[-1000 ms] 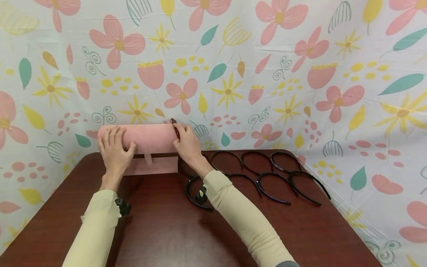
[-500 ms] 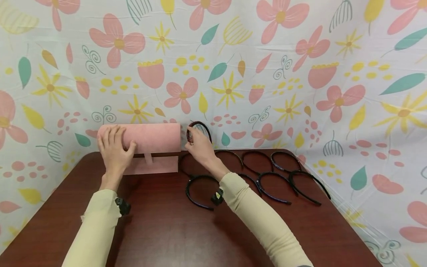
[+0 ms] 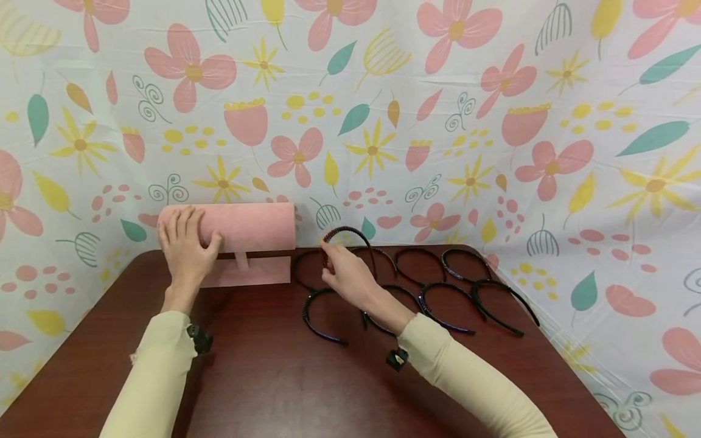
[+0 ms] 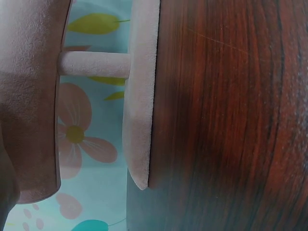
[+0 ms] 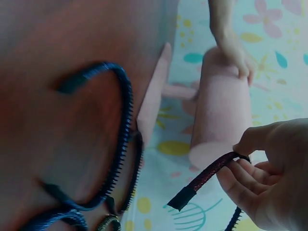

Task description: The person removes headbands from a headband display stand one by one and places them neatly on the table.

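My left hand [image 3: 188, 246] rests over the left end of a pink padded roll stand [image 3: 252, 228], its fingers bent over the roll and the thumb on the front. The roll sits on a short post above a flat base. To the right of the stand, my right hand [image 3: 353, 277] pinches a dark headband [image 3: 350, 230] by one arm. In the right wrist view this headband [image 5: 208, 174] shows a reddish glittery band and a black tip, apart from the roll. Several other headbands [image 3: 446, 286] lie on the table near the right hand.
The brown wooden table [image 3: 263, 377] reaches back to a flower-printed cloth [image 3: 350, 121] hanging behind it. The loose headbands lie in two rough rows right of the stand, some touching or overlapping. A blue-black one [image 5: 122, 110] lies closest in the right wrist view.
My right hand has drawn the headband off the right end of the roll, then moved right and down towards the other headbands. The left hand stays on the roll.
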